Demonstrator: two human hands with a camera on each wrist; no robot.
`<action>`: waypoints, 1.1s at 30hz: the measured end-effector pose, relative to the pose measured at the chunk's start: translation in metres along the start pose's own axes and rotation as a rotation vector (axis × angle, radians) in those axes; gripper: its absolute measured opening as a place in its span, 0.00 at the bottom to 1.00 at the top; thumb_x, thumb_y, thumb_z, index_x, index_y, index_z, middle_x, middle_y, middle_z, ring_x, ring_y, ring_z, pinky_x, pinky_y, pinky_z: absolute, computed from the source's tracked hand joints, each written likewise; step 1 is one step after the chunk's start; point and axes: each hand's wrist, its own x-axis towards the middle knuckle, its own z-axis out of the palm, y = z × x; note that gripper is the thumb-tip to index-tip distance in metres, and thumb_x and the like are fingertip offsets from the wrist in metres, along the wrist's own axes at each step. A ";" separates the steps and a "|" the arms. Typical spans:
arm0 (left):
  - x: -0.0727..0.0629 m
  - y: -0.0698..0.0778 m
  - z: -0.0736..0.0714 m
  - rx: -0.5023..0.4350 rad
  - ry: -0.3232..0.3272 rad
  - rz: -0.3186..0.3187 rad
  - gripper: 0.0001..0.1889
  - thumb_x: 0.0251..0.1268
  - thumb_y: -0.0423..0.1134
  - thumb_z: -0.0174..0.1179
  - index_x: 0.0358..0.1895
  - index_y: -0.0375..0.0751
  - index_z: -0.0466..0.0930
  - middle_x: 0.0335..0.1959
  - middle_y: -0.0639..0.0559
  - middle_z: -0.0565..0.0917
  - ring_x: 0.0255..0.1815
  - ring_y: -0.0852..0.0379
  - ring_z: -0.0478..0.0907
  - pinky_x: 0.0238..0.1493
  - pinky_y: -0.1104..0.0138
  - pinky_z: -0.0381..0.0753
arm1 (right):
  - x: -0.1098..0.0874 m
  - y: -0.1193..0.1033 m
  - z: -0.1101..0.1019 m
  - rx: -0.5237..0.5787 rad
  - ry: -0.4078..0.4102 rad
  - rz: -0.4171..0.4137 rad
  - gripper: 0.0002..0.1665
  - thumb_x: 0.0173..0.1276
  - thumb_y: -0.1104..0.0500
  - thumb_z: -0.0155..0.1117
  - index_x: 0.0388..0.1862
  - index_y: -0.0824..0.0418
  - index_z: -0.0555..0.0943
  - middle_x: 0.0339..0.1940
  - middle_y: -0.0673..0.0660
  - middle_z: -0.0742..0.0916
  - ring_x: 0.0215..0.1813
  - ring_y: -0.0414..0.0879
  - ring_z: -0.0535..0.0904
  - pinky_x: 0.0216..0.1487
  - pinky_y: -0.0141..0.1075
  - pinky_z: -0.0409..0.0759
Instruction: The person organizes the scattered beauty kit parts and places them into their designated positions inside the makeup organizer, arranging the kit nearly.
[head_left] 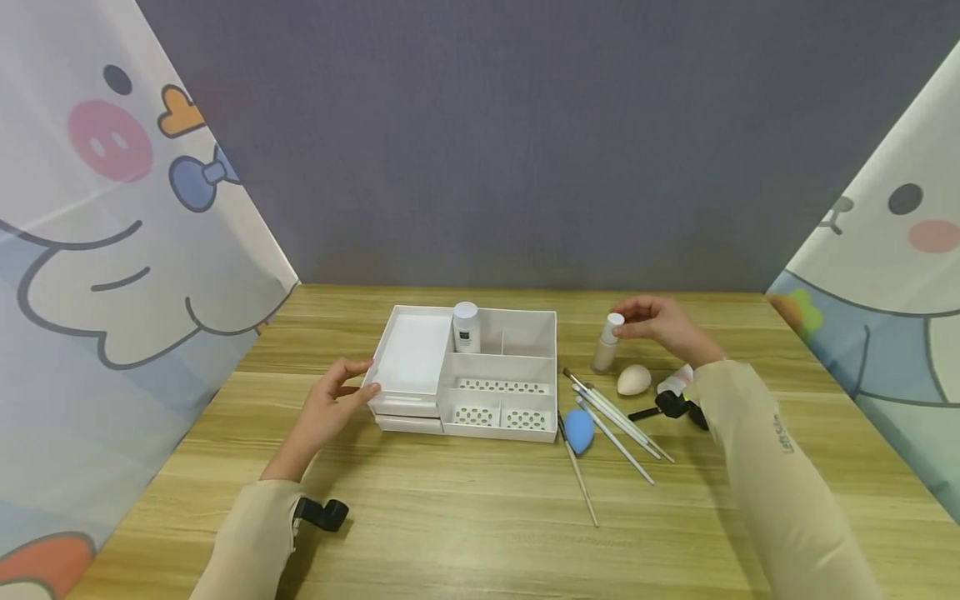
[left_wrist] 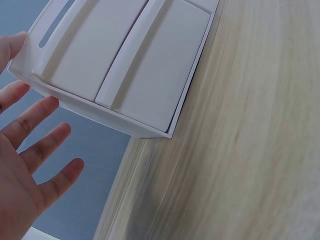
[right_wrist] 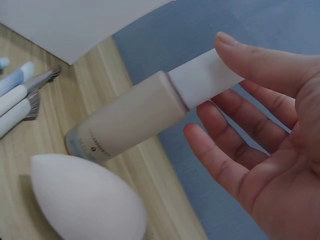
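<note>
I have the right hand [head_left: 667,327] pinching the beige bottle [head_left: 604,348] by its white cap, thumb set against it and the outer fingers loosely fanned. The bottle leans a little, at 3 o'clock from the white organizer [head_left: 487,364] in the head view; I can't tell from here whether its base touches the bench [head_left: 450,517]. My left hand [head_left: 328,404] is at the organizer's 9 o'clock side, fingers spread, thumb at the front corner and fingertips touching the side wall.

Inside the organizer, the white jar [head_left: 467,329] stands upright in a back compartment, toward 12 o'clock. At 8 o'clock, 2 drawer fronts [head_left: 408,424] sit stacked; the left wrist camera gives me their raised handle strips up close.

Near the bottle, at 5 o'clock, lies the beige sponge [head_left: 633,380], and at 3 o'clock from that sponge the pink-and-white tube [head_left: 675,380], partly hidden by the right sleeve [head_left: 772,475]. The blue sponge [head_left: 579,431] is at 4 o'clock from the organizer, just beside the lone brush [head_left: 578,472], whose handle points to 5 o'clock. The pale brushes [head_left: 611,417] lie bunched, bristles toward 10 o'clock, handles toward 4. On my right wrist feed, the bottle's small print is too blurred to read.
</note>
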 end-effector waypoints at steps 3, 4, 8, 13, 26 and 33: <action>0.000 0.000 0.000 0.004 0.003 -0.006 0.11 0.68 0.29 0.62 0.50 0.30 0.74 0.63 0.34 0.76 0.63 0.40 0.71 0.48 0.71 0.78 | 0.000 0.004 0.002 0.023 0.004 -0.003 0.17 0.64 0.67 0.71 0.51 0.64 0.81 0.39 0.44 0.86 0.44 0.39 0.81 0.48 0.36 0.82; -0.001 0.000 0.000 0.004 0.003 -0.009 0.11 0.68 0.29 0.62 0.50 0.30 0.74 0.63 0.34 0.76 0.62 0.40 0.71 0.48 0.71 0.78 | -0.001 0.005 0.002 0.032 0.009 0.000 0.16 0.64 0.67 0.71 0.50 0.63 0.82 0.39 0.44 0.86 0.44 0.39 0.81 0.48 0.36 0.82; -0.001 0.000 0.001 0.007 0.003 -0.006 0.11 0.69 0.29 0.62 0.50 0.29 0.74 0.62 0.34 0.76 0.63 0.40 0.71 0.49 0.70 0.78 | -0.003 0.007 0.004 0.076 0.016 -0.003 0.14 0.64 0.68 0.70 0.49 0.61 0.82 0.38 0.44 0.86 0.43 0.39 0.81 0.47 0.34 0.81; 0.000 0.000 0.001 -0.001 0.001 -0.009 0.11 0.69 0.29 0.61 0.50 0.29 0.74 0.63 0.33 0.76 0.63 0.39 0.71 0.49 0.70 0.77 | -0.005 0.010 0.005 0.120 0.020 -0.026 0.13 0.65 0.69 0.69 0.47 0.60 0.83 0.38 0.44 0.86 0.43 0.39 0.81 0.49 0.36 0.82; -0.001 -0.001 0.001 -0.011 0.005 -0.012 0.11 0.69 0.29 0.61 0.50 0.29 0.73 0.63 0.33 0.76 0.63 0.39 0.71 0.48 0.72 0.77 | -0.010 0.014 0.018 0.089 0.144 -0.044 0.14 0.65 0.65 0.71 0.49 0.62 0.82 0.39 0.40 0.86 0.44 0.36 0.81 0.45 0.28 0.80; 0.000 -0.002 0.000 -0.014 0.001 -0.006 0.12 0.69 0.29 0.61 0.51 0.29 0.73 0.63 0.33 0.75 0.63 0.40 0.70 0.48 0.72 0.77 | -0.013 0.009 0.025 0.064 0.195 -0.043 0.20 0.65 0.65 0.71 0.53 0.69 0.78 0.37 0.38 0.85 0.41 0.35 0.80 0.43 0.29 0.80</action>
